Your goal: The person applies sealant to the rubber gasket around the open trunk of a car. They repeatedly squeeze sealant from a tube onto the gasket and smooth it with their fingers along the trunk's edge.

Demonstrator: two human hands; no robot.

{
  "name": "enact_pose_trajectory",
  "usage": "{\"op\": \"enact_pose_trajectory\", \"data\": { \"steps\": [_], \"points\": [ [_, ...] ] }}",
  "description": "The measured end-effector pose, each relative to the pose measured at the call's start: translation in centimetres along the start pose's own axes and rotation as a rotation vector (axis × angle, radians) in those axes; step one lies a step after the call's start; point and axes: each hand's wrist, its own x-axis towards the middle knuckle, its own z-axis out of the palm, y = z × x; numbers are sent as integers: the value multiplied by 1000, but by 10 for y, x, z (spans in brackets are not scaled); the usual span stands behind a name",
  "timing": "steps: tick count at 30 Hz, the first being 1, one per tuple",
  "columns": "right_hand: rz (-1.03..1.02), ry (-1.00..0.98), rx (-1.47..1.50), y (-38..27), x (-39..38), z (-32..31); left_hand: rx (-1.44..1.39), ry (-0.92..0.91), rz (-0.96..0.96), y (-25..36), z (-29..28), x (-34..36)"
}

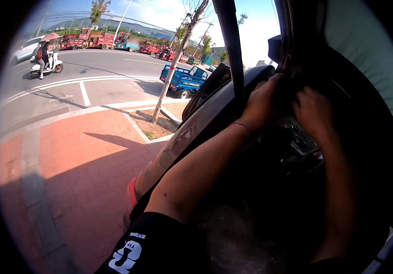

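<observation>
Both my arms reach up and forward into the dark opening of a car, whose dusty body side (173, 148) runs along on the left. My left hand (262, 98) is closed, its fingers curled at the dark upper edge of the opening. Close to its right, my right hand (312, 107) has its fingers bent in toward the same dark edge. Deep shadow hides the fingertips of both hands and what they grip. A thin band circles my left wrist. Below the hands, parts of the car's interior (303, 146) show dimly.
A dark bar (231, 45) slants down just left of my left hand. The car's red lamp (132, 192) sits low by my left elbow. Red paving (78, 160), a thin tree trunk (171, 77) and a blue cargo tricycle (187, 81) lie left. A scooter rider (46, 57) is on the road.
</observation>
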Motion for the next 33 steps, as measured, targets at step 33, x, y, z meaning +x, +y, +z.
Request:
{"op": "enact_pose_trajectory", "data": {
  "steps": [33],
  "points": [
    [683,138,1363,8,30,27,215,146,-9,16,18,10]
  ]
}}
